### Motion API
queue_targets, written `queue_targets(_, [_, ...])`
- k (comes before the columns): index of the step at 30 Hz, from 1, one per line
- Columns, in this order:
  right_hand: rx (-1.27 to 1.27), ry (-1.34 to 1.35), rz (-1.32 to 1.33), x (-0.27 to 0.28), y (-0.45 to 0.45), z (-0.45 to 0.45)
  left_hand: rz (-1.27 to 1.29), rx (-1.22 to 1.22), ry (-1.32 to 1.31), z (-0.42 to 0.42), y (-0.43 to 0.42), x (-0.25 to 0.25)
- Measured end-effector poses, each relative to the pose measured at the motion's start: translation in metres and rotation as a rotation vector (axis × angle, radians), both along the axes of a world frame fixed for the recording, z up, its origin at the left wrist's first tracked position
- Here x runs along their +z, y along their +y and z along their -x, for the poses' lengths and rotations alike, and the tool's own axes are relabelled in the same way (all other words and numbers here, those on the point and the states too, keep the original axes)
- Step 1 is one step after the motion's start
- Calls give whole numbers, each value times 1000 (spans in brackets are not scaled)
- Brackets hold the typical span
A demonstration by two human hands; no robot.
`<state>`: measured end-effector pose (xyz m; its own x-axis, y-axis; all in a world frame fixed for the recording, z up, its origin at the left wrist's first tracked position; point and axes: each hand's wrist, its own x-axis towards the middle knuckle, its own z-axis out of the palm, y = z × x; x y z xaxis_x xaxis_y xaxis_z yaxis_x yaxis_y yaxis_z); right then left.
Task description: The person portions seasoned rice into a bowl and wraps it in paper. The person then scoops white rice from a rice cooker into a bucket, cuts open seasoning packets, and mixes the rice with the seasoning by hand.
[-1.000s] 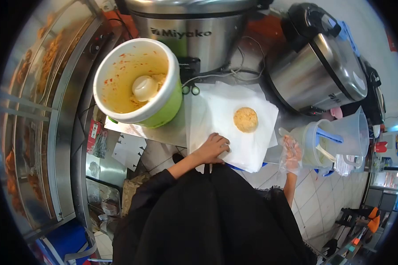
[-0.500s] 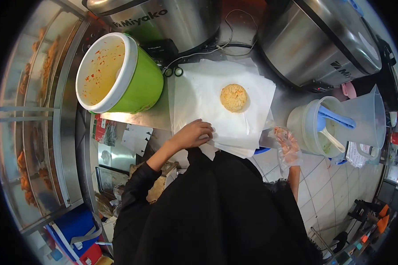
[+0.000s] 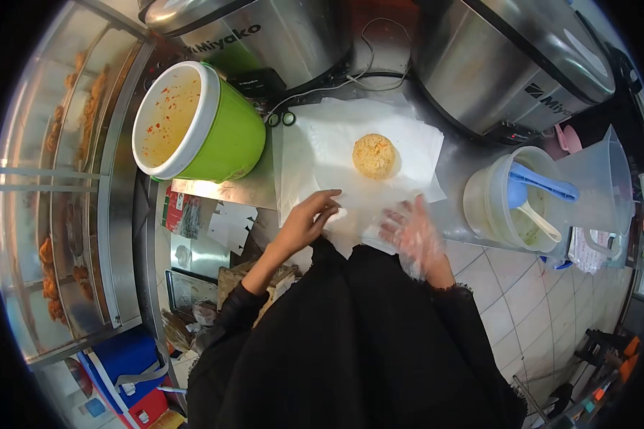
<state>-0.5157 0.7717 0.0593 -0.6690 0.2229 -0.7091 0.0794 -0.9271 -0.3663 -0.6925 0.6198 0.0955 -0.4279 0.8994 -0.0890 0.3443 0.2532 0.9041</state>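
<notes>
A round mound of orange-flecked rice [image 3: 373, 156] rests on a stack of white paper sheets [image 3: 308, 150]. At the near edge of the stack, my bare left hand [image 3: 309, 223] has its fingers curled, with a bit of white paper at the fingertips. My right hand [image 3: 416, 234], in a clear plastic glove, is over the near right part of the paper with its fingers spread and nothing held. Neither hand touches the rice.
A green tub [image 3: 225, 136] with a white rim stands at the left. Two steel cookers [image 3: 293, 43] [image 3: 494, 71] stand behind. At the right are a clear container [image 3: 486, 204] with a blue-handled utensil [image 3: 551, 184] and a jug [image 3: 597, 179]. A glass food cabinet [image 3: 107, 236] is far left.
My gloved right hand has moved left from beside the clear container to the paper, and its fingers have spread. My left hand has stayed near the paper's edge. The view has shifted.
</notes>
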Motion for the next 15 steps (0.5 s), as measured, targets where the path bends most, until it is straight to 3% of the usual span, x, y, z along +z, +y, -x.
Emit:
queue_targets(1, [-290, -139, 170, 10, 5, 8, -2, 4, 5, -3, -2, -5])
queue_targets(2, [-287, -135, 170, 9, 10, 14, -68, -13, 131, -6, -2, -10])
queue_targets(5, [-454, -182, 14, -5, 24, 26, -144, 11, 273, -21, -4, -20])
queue_targets(7, [-619, -354, -307, -32, 27, 32, -179, 122, 246, -30, -5, -24])
queue_targets(9, [-622, -367, -313, -50, 37, 29, -187, 241, 170, -42, -2, -38])
queue_targets(11, [-617, -380, -321, -55, 43, 26, -189, 614, -31, -53, 6, -52])
queue_targets(13, [-571, -354, -441, -50, 43, 20, -261, 737, -111, -59, 14, -64])
queue_targets(14, [-566, -350, -450, -58, 44, 17, -300, 899, -437, -60, 19, -58])
queue_targets(15, [-528, -307, -641, -71, 45, 14, -335, 1046, -771, -61, 23, -55])
